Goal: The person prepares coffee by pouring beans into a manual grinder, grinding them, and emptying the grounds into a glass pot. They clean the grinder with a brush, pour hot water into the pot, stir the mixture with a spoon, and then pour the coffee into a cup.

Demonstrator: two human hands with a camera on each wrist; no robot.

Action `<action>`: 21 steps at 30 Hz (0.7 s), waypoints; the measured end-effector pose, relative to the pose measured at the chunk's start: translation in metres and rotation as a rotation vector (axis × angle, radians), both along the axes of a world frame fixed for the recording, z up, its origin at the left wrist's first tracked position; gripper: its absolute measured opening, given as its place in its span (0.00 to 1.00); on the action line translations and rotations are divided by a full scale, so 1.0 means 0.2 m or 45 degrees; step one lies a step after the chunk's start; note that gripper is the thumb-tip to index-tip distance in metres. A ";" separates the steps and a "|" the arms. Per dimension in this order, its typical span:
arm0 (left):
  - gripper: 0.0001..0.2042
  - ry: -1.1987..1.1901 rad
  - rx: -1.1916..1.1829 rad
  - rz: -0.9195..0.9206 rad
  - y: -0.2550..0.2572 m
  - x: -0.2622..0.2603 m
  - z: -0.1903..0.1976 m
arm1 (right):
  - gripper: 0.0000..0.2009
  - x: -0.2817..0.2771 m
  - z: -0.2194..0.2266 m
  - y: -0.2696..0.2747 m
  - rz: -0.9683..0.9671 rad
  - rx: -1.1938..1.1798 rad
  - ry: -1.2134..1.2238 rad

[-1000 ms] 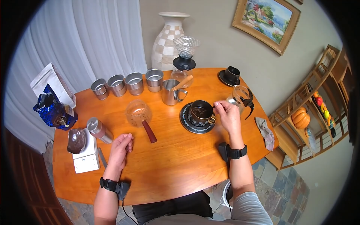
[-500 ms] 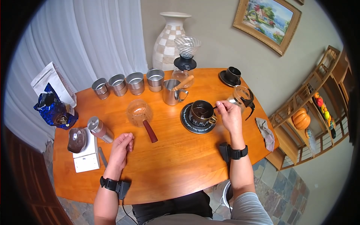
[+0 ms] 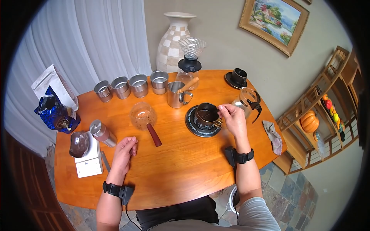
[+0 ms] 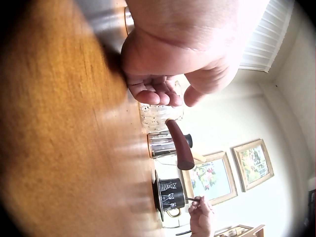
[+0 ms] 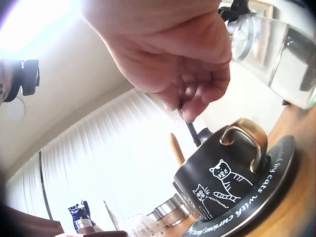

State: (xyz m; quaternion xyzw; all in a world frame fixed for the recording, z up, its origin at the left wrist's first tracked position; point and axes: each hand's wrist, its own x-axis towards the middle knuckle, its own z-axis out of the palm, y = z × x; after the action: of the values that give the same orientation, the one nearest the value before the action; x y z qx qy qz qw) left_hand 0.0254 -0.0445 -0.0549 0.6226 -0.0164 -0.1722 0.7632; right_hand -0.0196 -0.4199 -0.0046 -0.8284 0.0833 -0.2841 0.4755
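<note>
My right hand [image 3: 234,118] pinches the upper end of a thin dark spoon [image 5: 193,133] between thumb and fingers. The spoon's lower part is hidden inside a black cup [image 5: 212,173] with white cat drawings and a gold handle. Dark liquid shows in the cup, which stands upright on a black saucer [image 3: 191,125] with white lettering. On the table, the left hand [image 3: 124,152] rests on its side, fingers loosely curled and holding nothing. A clear pot [image 3: 142,113] with a dark red handle [image 3: 153,134] stands beyond it.
A steel pitcher [image 3: 175,98] with a wooden handle leaning out stands behind the cup; a glass carafe [image 3: 243,99] is right of it. Several steel cups [image 3: 138,86] line the back. At left are a white scale [image 3: 88,165], a grinder [image 3: 103,134] and a blue bag [image 3: 54,115].
The right hand has shifted slightly right, then back left over the cup's rim, keeping its pinch on the spoon. Cup, saucer and left hand have stayed in place.
</note>
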 end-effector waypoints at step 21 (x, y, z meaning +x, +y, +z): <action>0.10 -0.007 0.004 -0.005 0.00 0.00 -0.01 | 0.12 -0.01 0.01 -0.01 -0.059 -0.146 -0.003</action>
State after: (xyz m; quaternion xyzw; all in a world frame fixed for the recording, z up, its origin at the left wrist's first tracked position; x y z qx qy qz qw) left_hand 0.0262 -0.0441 -0.0562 0.6243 -0.0196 -0.1720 0.7617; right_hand -0.0213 -0.4220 -0.0028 -0.8517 0.0854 -0.3002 0.4208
